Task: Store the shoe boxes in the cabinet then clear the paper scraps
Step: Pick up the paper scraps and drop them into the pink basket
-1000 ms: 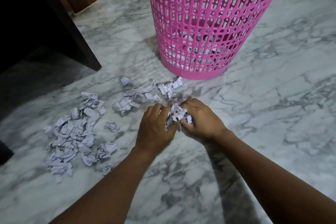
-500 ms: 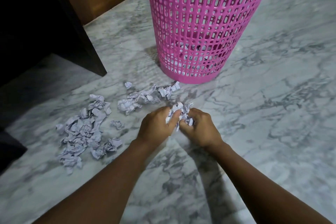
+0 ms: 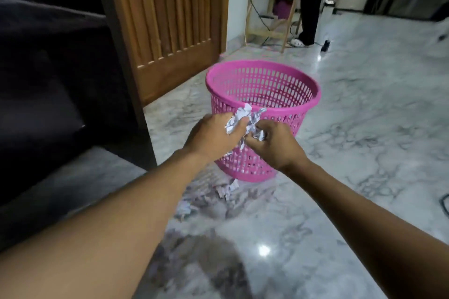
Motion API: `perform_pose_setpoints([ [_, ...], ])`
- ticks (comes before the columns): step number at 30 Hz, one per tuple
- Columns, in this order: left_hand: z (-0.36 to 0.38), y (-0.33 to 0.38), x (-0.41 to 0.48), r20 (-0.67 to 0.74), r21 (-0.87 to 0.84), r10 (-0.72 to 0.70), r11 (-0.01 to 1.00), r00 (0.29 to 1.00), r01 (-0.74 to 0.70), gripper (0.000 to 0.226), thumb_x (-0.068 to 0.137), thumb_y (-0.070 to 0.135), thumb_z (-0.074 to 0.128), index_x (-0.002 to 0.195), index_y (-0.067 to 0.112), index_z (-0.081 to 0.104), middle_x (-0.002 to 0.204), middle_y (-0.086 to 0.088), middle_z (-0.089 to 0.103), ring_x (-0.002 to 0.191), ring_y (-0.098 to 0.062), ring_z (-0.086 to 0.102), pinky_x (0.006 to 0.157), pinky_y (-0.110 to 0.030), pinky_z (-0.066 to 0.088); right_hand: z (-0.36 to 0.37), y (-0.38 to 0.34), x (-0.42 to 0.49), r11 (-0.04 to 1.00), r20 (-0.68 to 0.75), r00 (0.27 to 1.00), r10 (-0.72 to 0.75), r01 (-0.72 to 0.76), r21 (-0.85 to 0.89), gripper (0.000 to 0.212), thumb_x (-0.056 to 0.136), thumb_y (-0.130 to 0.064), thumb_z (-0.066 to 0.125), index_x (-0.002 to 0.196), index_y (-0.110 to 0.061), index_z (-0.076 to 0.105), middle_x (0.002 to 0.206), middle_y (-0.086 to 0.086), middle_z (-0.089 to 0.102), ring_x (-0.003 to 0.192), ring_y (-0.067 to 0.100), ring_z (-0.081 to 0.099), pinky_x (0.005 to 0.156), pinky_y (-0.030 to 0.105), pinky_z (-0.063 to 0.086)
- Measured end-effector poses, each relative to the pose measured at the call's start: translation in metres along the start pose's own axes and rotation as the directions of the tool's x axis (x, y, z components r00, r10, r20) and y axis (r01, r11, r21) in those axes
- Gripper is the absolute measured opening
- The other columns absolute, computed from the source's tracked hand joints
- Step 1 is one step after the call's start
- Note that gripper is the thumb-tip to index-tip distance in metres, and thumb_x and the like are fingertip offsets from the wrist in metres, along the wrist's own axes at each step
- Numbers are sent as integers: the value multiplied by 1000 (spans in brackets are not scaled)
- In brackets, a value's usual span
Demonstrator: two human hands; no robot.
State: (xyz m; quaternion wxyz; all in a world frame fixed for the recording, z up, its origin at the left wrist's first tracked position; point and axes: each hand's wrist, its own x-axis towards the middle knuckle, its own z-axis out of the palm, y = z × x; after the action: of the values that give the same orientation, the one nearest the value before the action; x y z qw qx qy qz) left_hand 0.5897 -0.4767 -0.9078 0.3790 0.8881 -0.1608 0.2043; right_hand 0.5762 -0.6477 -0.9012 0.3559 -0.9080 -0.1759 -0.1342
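Grey-veined marble floor (image 3: 364, 128), glossy, with glare spots on the polish. Standing on it, a pink basket (image 3: 243, 160): round, tapered, thin plastic lattice under a solid rolled rim, open at the top. Scrap-clearing step in hand, by the look of it; no shoe boxes in view. Left hand (image 3: 213, 133) curled round a wad of paper scraps (image 3: 243, 116), right hand (image 3: 274, 143) pinching the same wad from the other side, both raised just in front of the basket's near rim, about level with it, not yet over the opening. Wad white with dark print, crumpled, ragged, loosely packed, likely very light, loose tails hanging below. More scraps (image 3: 226, 189) on the floor at the basket's foot, near side, blurred. Next move, probably: forward over the rim, then both grips loosened together, to avoid snagging on the lattice or spilling outside. Left of the basket, a ribbed wooden panel (image 3: 170, 19) and dark furniture (image 3: 48, 80).
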Motion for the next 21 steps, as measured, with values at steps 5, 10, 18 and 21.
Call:
perform_pose_setpoints([
  [5, -64, 38, 97, -64, -26, 95, 995, 993, -97, 53, 89, 56, 43, 61, 12, 44, 55, -7, 50, 50, -20, 45, 49, -36, 37, -77, -66, 83, 984, -91, 991, -102, 87, -158, 37, 89, -20, 66, 58, -23, 45, 54, -10, 44, 48, 5, 37, 49, 30, 25],
  [10, -74, 51, 160, 31, -19, 58, 998, 998, -57, 45, 95, 43, 50, 60, 16, 45, 55, -7, 54, 46, -13, 46, 45, -27, 30, -100, -59, 140, 972, -66, 994, -91, 74, -221, 31, 89, -22, 65, 60, -21, 54, 56, -8, 48, 48, 6, 37, 47, 26, 28],
  [18, 19, 3, 190, 93, 32, -251, 968, 963, 249, 45, 97, 38, 47, 57, 16, 43, 53, 2, 48, 50, -14, 44, 49, -29, 28, -59, 60, 161, 978, -103, 973, 207, -206, 21, 24, 88, -20, 65, 66, -14, 60, 57, 0, 59, 48, 10, 48, 48, 23, 36],
  [21, 42, -8, 187, 164, 64, -385, 923, 908, 379, 34, 99, 34, 43, 71, 16, 53, 63, -5, 53, 55, -17, 51, 52, -29, 35, -48, 83, 164, 969, -1, 969, 248, -248, 4, 24, 87, -27, 67, 101, -8, 70, 85, 11, 73, 67, 22, 64, 63, 28, 47],
])
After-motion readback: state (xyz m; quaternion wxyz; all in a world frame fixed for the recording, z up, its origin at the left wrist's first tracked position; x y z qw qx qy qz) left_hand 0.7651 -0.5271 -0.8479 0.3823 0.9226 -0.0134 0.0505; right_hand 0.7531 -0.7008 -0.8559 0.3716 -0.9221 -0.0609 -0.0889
